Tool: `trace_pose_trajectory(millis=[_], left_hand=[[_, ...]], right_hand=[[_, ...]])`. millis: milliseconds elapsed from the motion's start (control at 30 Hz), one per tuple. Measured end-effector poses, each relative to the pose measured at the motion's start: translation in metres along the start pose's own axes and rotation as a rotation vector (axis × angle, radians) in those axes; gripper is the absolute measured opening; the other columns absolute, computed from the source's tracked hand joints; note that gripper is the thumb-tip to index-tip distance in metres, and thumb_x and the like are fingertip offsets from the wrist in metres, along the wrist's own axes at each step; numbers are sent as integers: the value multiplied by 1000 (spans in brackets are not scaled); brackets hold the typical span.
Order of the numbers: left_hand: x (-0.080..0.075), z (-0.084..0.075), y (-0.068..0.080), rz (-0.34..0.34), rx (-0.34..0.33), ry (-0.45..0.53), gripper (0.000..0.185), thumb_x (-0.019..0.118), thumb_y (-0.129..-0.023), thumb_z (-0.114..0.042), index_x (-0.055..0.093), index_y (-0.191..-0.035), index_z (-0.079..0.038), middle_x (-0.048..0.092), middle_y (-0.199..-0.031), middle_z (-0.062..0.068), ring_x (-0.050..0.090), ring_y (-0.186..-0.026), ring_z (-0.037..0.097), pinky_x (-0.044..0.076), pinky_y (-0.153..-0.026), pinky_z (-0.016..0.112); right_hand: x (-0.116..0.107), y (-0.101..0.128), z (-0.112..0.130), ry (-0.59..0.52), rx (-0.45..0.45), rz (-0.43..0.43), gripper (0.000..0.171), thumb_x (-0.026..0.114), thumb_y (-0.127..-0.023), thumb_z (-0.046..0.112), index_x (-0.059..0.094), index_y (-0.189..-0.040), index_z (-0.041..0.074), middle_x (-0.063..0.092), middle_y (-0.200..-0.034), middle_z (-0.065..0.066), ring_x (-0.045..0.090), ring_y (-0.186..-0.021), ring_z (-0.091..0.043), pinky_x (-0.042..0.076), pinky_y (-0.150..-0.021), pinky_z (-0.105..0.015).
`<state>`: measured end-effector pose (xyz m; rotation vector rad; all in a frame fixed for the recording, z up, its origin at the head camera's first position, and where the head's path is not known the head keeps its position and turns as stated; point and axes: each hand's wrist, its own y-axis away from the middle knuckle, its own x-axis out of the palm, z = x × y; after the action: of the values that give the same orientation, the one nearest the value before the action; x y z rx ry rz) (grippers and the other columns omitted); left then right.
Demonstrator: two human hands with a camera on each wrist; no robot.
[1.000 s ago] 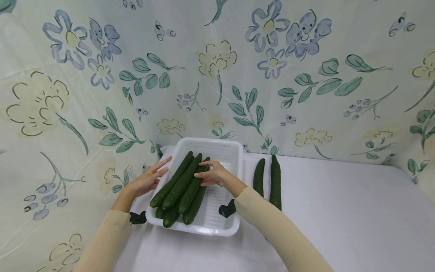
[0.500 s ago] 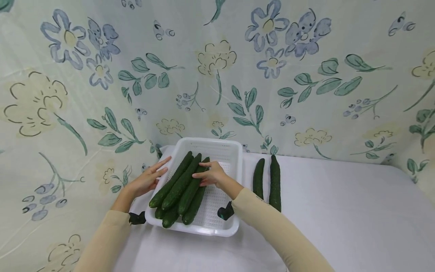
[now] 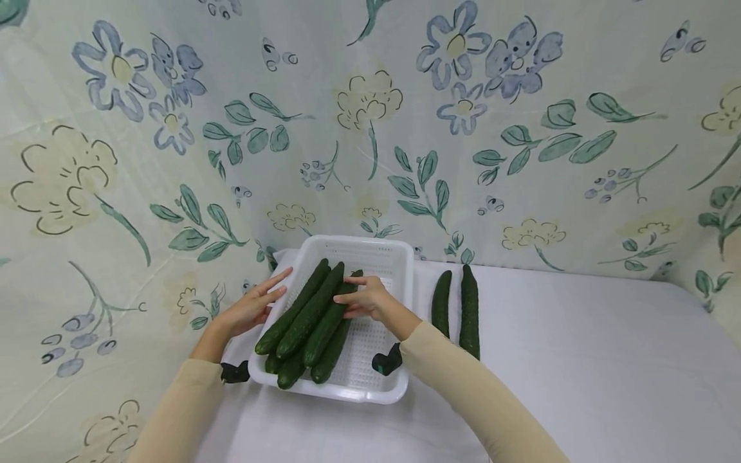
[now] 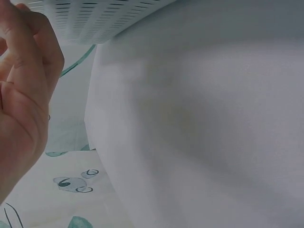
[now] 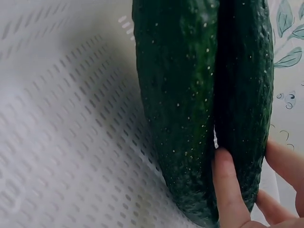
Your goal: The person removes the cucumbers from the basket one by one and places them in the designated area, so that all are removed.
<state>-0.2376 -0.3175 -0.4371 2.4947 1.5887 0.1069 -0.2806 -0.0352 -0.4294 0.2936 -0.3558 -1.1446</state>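
A white perforated plastic basket (image 3: 370,394) holds several dark green cucumbers (image 3: 309,315), heaped slantwise on its left side. My right hand (image 3: 375,299) reaches over the basket and grips one upper cucumber (image 3: 325,331) near its far end. In the right wrist view, thumb and fingers lie on opposite sides of that cucumber (image 5: 243,85), with another cucumber (image 5: 175,95) beside it. At the basket's left side is my left hand (image 3: 246,311), its fingers extended along the rim. The left wrist view shows that hand (image 4: 26,90) near the basket's slotted wall (image 4: 88,21); contact is unclear.
Two more cucumbers, a shorter one (image 3: 441,302) and a longer one (image 3: 469,315), lie on the white tablecloth (image 3: 579,360) right of the basket. My right sleeve (image 3: 463,386) partly covers their near ends. A floral curtain (image 3: 370,128) hangs behind the table.
My right hand and the far end of the gripped cucumber have shifted slightly to the right. The left hand and the basket stay in place.
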Motion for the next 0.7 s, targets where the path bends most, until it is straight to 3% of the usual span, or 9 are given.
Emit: trace_pose_trajectory(millis=[167, 433, 700], left_hand=[[0, -1, 0, -5, -4, 0, 53, 37, -101, -22, 15, -148, -29, 34, -138, 18, 60, -97, 20, 51, -76, 36], [-1, -1, 0, 4, -9, 1, 54, 37, -101, -23, 13, -148, -31, 35, -137, 18, 61, -95, 20, 51, -76, 36], [-1, -1, 0, 4, -6, -1, 54, 37, -101, -23, 13, -148, -30, 34, -138, 19, 61, -94, 19, 52, -74, 35]], right_hand=[[-2, 4, 3, -36, -19, -16, 65, 74, -75, 1, 48, -134, 11, 58, -108, -27, 63, -88, -37, 50, -76, -46], [-7, 10, 9, -81, -72, -11, 64, 73, -76, 0, 48, -134, 11, 37, -135, -26, 61, -95, -37, 50, -76, -45], [-16, 17, 20, -105, -84, -18, 62, 73, -77, 2, 49, -133, 14, 52, -121, -27, 63, -91, -34, 50, -76, -45]])
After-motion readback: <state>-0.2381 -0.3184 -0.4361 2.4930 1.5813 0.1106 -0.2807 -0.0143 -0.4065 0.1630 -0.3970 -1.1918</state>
